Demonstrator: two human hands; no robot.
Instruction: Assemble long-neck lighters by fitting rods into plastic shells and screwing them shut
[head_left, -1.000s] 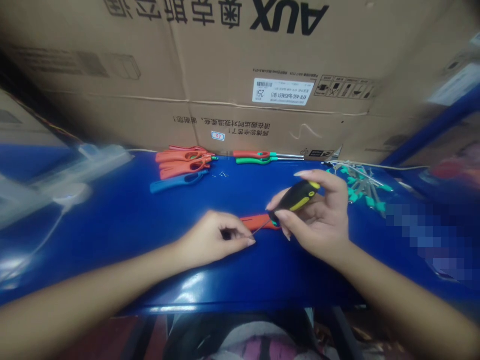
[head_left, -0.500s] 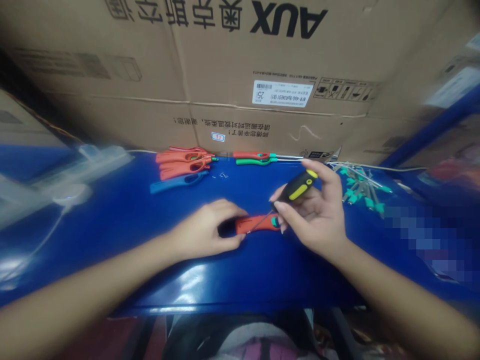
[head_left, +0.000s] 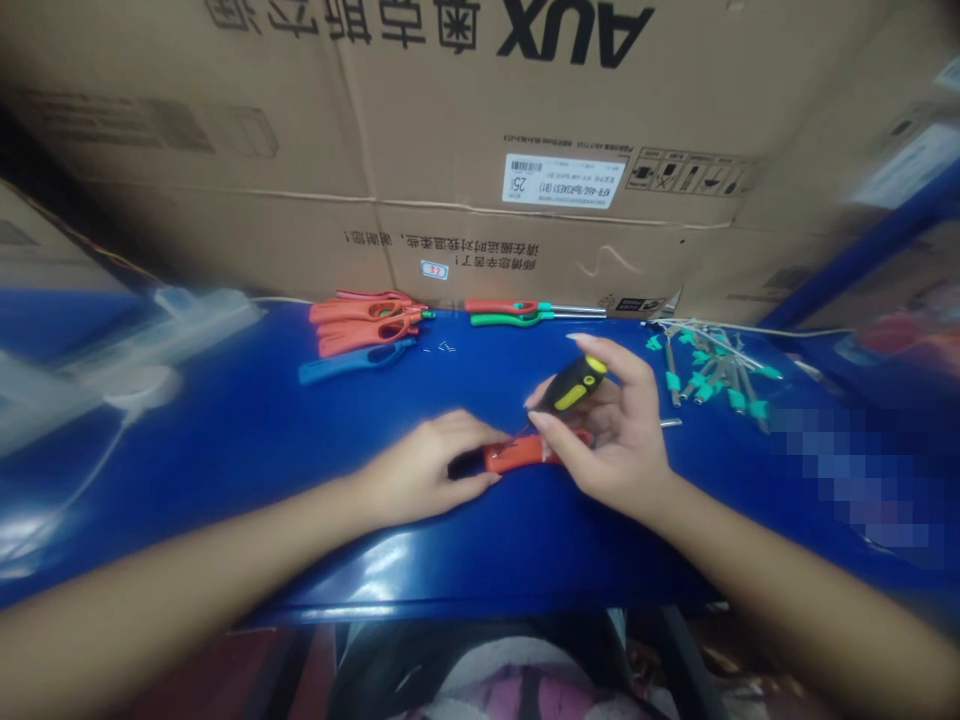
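Screwdriver (head_left: 571,390) in right hand (head_left: 619,440), left hand (head_left: 427,465) around end of orange handle (head_left: 521,455)

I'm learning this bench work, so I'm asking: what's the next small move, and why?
Probably settle the black-and-yellow screwdriver onto the long orange plastic handle: the right hand aims the tool down toward it, and the left hand brackets the handle's end. Whether the screwdriver's tip touches can't be told.
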